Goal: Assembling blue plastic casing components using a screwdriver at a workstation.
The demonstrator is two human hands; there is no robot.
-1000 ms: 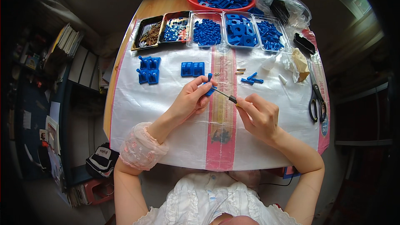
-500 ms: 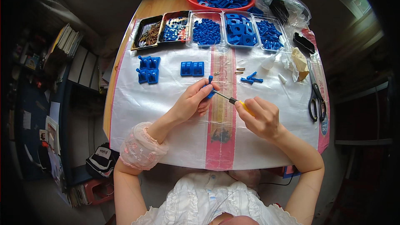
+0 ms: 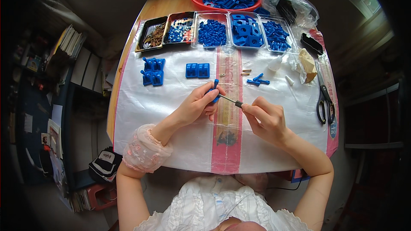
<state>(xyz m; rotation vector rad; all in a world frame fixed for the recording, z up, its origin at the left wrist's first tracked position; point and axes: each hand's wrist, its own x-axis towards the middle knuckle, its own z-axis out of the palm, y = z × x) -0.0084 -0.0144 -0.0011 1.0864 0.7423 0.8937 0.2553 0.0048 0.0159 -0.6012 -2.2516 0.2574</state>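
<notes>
Nearest the person, the right hand (image 3: 267, 119) was closed around the handle of a small screwdriver (image 3: 231, 101), whose thin shaft ran up and to the left, its tip meeting the blue plastic piece (image 3: 214, 90). That piece stood roughly upright, pinched in the fingers of the left hand (image 3: 198, 105) over the white woven sheet (image 3: 171, 98), so it lay just left of the right hand. Farther off lay finished blue blocks (image 3: 197, 70), then trays of blue parts (image 3: 244, 30) and a red bowl (image 3: 201, 3).
</notes>
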